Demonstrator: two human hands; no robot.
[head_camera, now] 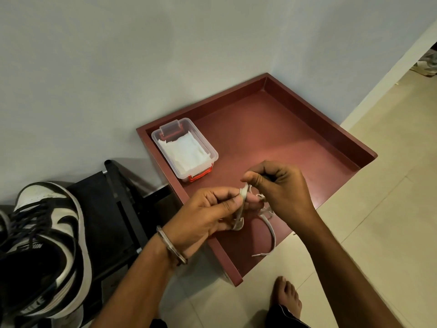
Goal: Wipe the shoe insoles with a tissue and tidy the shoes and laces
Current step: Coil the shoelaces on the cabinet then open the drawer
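white lace (241,207) between both hands

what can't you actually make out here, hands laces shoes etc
Head view only:
- white lace: the wound part is hidden by the left hand and right hand.
- black and white shoe: cut off by the left edge; insole in shadow.
- clear box: tissue count too small to tell.

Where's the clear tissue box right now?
In the head view, the clear tissue box sits in the back left corner of the red tray, close to the wall, beyond the left hand and right hand.
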